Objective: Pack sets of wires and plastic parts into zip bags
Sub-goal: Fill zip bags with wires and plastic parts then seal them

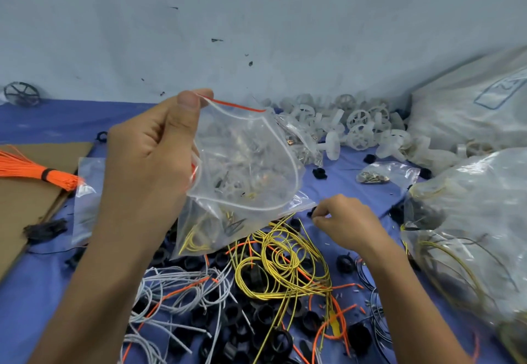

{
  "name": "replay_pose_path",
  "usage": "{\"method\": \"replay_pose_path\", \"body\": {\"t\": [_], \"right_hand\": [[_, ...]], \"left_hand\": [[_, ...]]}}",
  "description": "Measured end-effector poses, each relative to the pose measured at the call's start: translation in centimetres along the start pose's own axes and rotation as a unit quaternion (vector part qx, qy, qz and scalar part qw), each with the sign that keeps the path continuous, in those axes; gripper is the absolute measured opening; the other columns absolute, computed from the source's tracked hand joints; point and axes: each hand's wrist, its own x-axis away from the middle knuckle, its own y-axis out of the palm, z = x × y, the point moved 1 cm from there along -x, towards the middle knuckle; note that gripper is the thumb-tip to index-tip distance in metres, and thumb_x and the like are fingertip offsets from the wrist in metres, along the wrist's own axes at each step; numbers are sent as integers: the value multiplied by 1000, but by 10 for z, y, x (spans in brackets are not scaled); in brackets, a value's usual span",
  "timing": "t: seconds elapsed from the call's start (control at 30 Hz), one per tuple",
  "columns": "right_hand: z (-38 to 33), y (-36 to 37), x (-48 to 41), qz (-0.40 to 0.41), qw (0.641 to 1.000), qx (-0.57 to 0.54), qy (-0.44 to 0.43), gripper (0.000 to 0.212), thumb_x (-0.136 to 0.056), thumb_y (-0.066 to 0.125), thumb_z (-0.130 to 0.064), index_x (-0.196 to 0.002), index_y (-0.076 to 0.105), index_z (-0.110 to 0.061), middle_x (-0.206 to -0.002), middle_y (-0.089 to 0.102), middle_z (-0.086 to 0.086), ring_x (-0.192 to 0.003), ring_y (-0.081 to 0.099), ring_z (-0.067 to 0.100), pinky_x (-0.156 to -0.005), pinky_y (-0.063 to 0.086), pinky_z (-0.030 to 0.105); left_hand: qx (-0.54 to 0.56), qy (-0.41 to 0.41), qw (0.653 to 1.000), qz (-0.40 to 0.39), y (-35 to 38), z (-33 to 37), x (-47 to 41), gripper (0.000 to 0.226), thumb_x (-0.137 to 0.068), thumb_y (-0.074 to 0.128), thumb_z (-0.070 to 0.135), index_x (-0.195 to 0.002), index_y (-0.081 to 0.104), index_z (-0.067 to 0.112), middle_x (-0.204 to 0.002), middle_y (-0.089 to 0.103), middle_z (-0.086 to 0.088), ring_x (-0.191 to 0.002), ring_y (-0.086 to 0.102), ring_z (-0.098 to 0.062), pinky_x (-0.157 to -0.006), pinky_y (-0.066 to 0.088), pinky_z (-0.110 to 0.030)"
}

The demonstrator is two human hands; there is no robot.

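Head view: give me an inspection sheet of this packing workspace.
Surface: blue cloth, crowded.
Job's things: open zip bag holding parts; loose yellow wires, grey wires and black rings in front; white wheels heaped by the wall; tied orange wire bundle far left.
Clutter: cardboard left; big filled sacks right; small bag of metal pieces.
Grippers: left hand pinches the zip bag's top; right hand pinches a small black part on the cloth.
Cables: nothing seen apart from the job's wires.
Surroundings: pale wall, dark marks.
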Motion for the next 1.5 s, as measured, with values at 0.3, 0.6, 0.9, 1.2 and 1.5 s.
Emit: {"method": "replay_pose_path", "body": {"t": [0.3,0.6,0.9,1.2,1.5], "right_hand": [[8,10,-8,42,998,27,23,22,-94,55,-24,-110,65,-12,-113,62,10,-97,60,33,-79,52,43],[9,12,-8,14,999,35,4,17,-95,52,-23,-78,52,-19,-84,53,2,-77,51,26,-60,39,33],[-30,-94,59,326,881,-283,-191,12,-93,62,-32,-100,71,-36,-84,68,-10,-66,56,3,-64,45,23],[-78,-95,106,259,885,-220,-318,13,-86,66,-45,-98,71,-41,-99,55,-18,-81,55,9,-66,41,18],[-29,-112,82,338,848,-331,-240,7,-88,64,-34,-93,69,-34,-92,62,-14,-67,57,17,-61,44,28]], "left_hand": [[-31,-24,997,-60,-1,3,2,43,-101,49,39,-97,71,1,-41,35,8,-35,32,-3,-39,27,-11],[-52,-28,992,-112,1,11,7,40,-99,49,40,-99,73,7,-44,23,12,-30,30,-4,-37,24,-7],[-39,-30,994,-101,9,4,6,58,-98,45,43,-102,59,-13,-44,23,12,-34,24,-4,-38,23,-10],[-58,-85,989,-110,12,-3,-8,33,-101,46,44,-103,74,27,-41,32,12,-38,33,-3,-44,37,-15],[-152,-39,988,-5,-15,5,-134,34,-100,48,48,-92,73,27,-55,44,-2,-43,39,-9,-41,35,-22]]}}
